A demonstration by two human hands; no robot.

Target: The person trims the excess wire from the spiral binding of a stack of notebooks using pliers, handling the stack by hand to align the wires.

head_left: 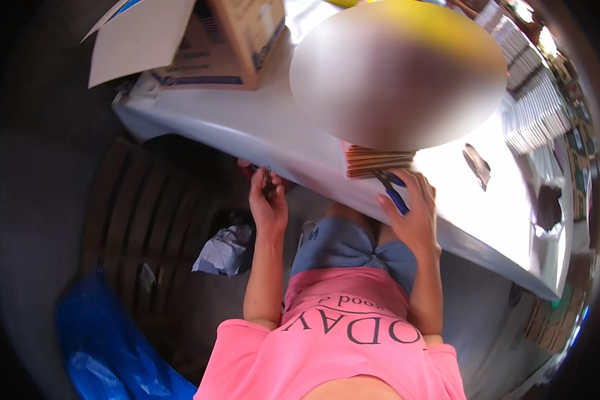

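My right hand (413,217) grips a blue-handled tool (393,193), like pliers or cutters, with its tip against a stack of thin brown strips (377,161) lying at the table's near edge. My left hand (268,203) is closed on a small dark object (268,183) held just below the edge of the white table (247,127). What that dark object is cannot be made out. A large blurred patch covers the table above the stack.
An open cardboard box (227,47) stands on the table's far left end. Stacks of flat pieces (533,100) line the right side. On the floor lie a crumpled grey-blue wad (225,250), a blue plastic bag (107,347) and a dark slatted pallet (147,213).
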